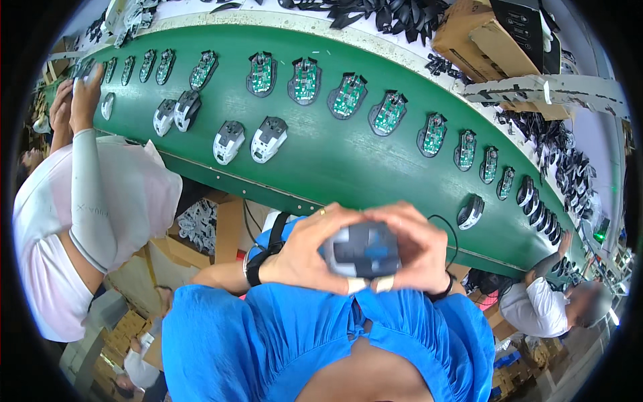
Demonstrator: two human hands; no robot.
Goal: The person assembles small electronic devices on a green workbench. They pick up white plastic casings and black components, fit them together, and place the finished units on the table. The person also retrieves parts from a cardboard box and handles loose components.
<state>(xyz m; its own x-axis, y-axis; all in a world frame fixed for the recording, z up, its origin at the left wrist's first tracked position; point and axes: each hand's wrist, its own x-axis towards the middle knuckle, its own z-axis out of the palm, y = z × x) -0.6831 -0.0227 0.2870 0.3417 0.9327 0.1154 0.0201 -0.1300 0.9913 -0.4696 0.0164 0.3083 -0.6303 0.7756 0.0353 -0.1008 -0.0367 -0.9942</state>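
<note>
A dark grey computer mouse with light grey sides [364, 249] is held in front of my blue clothing, at the near edge of the belt. My left hand [309, 251] wraps round its left side, and my right hand [420, 249] closes on its right side. Both thumbs, with pale wraps at their tips, press at its near end. Motion blurs the fingers and the mouse a little. Beyond my hands lie grey-and-black mice, among them one mouse [269, 139] to the left and another mouse [471, 212] to the right.
Along the green conveyor belt [321, 161] runs a row of mouse bases with green circuit boards [348, 96]. Black plastic parts [395, 15] and a cardboard box [475, 43] sit on the far ledge. Co-workers are at the left [94, 201] and right [536, 308].
</note>
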